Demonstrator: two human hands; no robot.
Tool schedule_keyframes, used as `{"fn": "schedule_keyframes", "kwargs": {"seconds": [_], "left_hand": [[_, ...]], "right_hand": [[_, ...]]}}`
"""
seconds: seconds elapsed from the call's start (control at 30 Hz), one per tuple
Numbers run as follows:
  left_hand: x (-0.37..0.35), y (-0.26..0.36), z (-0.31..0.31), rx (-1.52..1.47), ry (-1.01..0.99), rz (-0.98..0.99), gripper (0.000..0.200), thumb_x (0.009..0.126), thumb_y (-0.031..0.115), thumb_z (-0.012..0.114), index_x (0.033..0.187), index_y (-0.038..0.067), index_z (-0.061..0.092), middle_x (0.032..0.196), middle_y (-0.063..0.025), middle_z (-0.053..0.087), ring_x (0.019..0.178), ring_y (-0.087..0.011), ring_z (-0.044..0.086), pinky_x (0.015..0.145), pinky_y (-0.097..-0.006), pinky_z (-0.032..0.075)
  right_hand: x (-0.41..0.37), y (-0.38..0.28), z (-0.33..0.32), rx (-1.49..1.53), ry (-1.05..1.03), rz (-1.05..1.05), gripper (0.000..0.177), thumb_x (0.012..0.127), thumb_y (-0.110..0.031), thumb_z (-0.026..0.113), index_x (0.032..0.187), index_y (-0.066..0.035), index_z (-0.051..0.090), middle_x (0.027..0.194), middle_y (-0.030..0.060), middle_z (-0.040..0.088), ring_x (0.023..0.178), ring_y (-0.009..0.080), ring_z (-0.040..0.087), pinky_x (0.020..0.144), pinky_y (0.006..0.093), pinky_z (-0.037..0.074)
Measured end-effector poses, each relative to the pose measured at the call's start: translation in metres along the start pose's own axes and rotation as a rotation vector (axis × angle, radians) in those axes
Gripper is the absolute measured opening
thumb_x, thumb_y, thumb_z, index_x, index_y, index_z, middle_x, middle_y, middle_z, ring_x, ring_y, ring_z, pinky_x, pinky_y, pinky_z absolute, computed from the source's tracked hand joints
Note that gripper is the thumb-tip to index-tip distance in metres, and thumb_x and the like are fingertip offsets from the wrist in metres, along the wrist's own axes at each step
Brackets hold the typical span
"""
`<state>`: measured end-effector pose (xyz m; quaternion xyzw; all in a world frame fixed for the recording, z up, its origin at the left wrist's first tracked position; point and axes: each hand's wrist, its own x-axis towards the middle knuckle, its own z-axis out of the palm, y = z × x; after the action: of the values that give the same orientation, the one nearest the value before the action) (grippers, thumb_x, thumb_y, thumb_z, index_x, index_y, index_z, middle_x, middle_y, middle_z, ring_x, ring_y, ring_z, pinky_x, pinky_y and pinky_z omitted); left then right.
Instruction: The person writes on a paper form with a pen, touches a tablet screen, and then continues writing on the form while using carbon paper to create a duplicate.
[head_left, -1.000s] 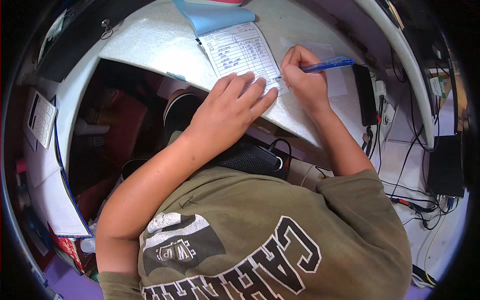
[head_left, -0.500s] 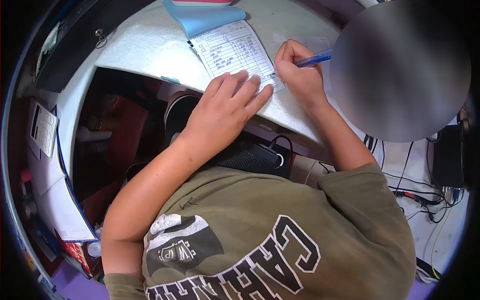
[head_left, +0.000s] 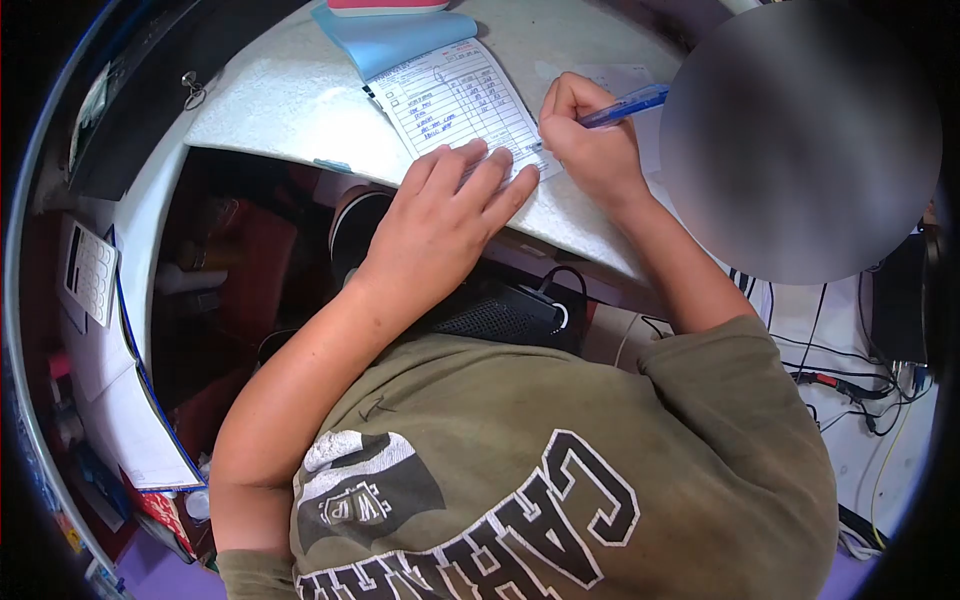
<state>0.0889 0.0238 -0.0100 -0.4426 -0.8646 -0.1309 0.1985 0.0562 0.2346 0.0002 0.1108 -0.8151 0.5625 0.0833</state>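
Observation:
A receipt pad (head_left: 455,90) lies on the white desk, its lined form filled with several rows of blue handwriting. Its blue sheet (head_left: 395,42) is folded back over the top edge. My left hand (head_left: 445,205) rests flat across the bottom of the form, fingers slightly spread. In my right hand (head_left: 592,140) is a blue pen (head_left: 630,105), gripped between thumb and fingers. The pen's tip is hidden by the hand, which sits at the form's lower right edge.
A red and white object (head_left: 388,6) stands behind the pad. Keys on a ring (head_left: 193,92) lie at the left. A calculator (head_left: 92,272) rests on papers at far left. Cables (head_left: 845,385) and a black device (head_left: 895,300) are at right. A blurred disc covers the upper right.
The view has shifted slightly, so the pad and both hands sit a little further left. The pen's angle has changed a little in my right hand; the left hand still rests on the form.

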Motion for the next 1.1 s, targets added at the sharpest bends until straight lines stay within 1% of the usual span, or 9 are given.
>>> {"fn": "schedule_keyframes", "kwargs": {"seconds": [0.1,0.2,0.3,0.5,0.6,0.7,0.8,0.9,1.1], "left_hand": [[0.0006,0.0001,-0.0009,-0.014,-0.007,-0.003,0.057,0.081,0.007,0.057,0.137,0.017,0.058,0.129,-0.0055,0.059,0.119,-0.0263,0.056,0.098,-0.0395,0.046],[0.0004,0.0004,-0.0012,-0.024,-0.013,-0.004,0.058,0.081,0.006,0.058,0.138,0.018,0.058,0.129,-0.0053,0.059,0.119,-0.0267,0.056,0.098,-0.0398,0.046],[0.0006,-0.0003,-0.0018,-0.022,-0.017,-0.002,0.058,0.081,0.006,0.058,0.138,0.018,0.058,0.129,-0.0053,0.059,0.119,-0.0268,0.056,0.098,-0.0401,0.046],[0.0007,-0.0005,-0.0021,-0.032,-0.024,-0.004,0.059,0.08,0.005,0.058,0.138,0.018,0.057,0.129,-0.0051,0.058,0.12,-0.0265,0.055,0.098,-0.0401,0.046],[0.0006,-0.001,-0.0023,-0.03,-0.032,0.0,0.06,0.08,0.005,0.058,0.139,0.018,0.057,0.13,-0.005,0.058,0.12,-0.0263,0.055,0.098,-0.0396,0.046],[0.0005,-0.0014,-0.0033,-0.027,-0.04,-0.001,0.061,0.08,0.005,0.058,0.139,0.018,0.056,0.13,-0.0048,0.058,0.12,-0.0259,0.055,0.098,-0.0393,0.046],[0.0012,-0.0013,-0.0043,-0.027,-0.045,-0.003,0.061,0.08,0.005,0.059,0.139,0.019,0.057,0.13,-0.0047,0.058,0.12,-0.0256,0.055,0.098,-0.0391,0.046],[0.001,-0.0012,-0.0038,-0.029,-0.038,-0.006,0.06,0.08,0.005,0.059,0.139,0.019,0.057,0.13,-0.0045,0.058,0.12,-0.0252,0.055,0.098,-0.039,0.046],[0.0009,-0.0014,-0.0032,-0.037,-0.028,-0.006,0.059,0.081,0.006,0.059,0.138,0.019,0.057,0.13,-0.0042,0.058,0.119,-0.0249,0.056,0.098,-0.039,0.046]], "right_hand": [[-0.0007,0.0024,0.0013,-0.033,0.024,-0.031,0.018,0.08,0.002,0.055,0.069,-0.006,0.042,0.071,0.0025,0.053,0.062,0.008,0.045,0.055,0.0249,0.037],[0.0001,0.0028,-0.0005,-0.074,-0.015,-0.025,0.018,0.08,0.002,0.054,0.07,-0.006,0.042,0.07,0.0023,0.052,0.062,0.008,0.045,0.056,0.0248,0.037],[-0.0003,0.0009,0.0017,0.1,0.062,0.003,0.017,0.076,-0.002,0.061,0.068,-0.002,0.046,0.063,0.0038,0.052,0.061,0.0111,0.046,0.056,0.0302,0.038],[-0.0003,0.0039,0.0027,0.044,0.081,-0.002,0.018,0.076,-0.002,0.061,0.068,-0.003,0.045,0.064,0.0041,0.052,0.061,0.0116,0.046,0.056,0.0312,0.038],[-0.0007,0.002,0.002,-0.04,0.036,-0.011,0.018,0.08,0.002,0.054,0.07,-0.006,0.042,0.07,0.0024,0.052,0.063,0.0079,0.045,0.057,0.0246,0.037],[-0.0004,0.0015,0.0009,-0.047,0.019,-0.021,0.018,0.08,0.002,0.054,0.07,-0.006,0.041,0.07,0.0022,0.052,0.063,0.0079,0.045,0.057,0.0246,0.036],[0.0007,0.0063,0.0015,0.01,0.061,-0.043,0.018,0.076,-0.002,0.061,0.067,-0.002,0.046,0.062,0.0045,0.051,0.06,0.0116,0.045,0.055,0.0314,0.037],[-0.0005,0.001,0.0039,0.101,0.116,0.003,0.017,0.077,-0.002,0.061,0.067,-0.002,0.046,0.062,0.0036,0.051,0.06,0.011,0.045,0.056,0.0307,0.038],[-0.0003,0.0031,0.0019,0.021,0.097,0.023,0.016,0.078,-0.002,0.06,0.068,-0.002,0.048,0.063,0.0024,0.051,0.062,0.0101,0.046,0.057,0.0294,0.039]]}}
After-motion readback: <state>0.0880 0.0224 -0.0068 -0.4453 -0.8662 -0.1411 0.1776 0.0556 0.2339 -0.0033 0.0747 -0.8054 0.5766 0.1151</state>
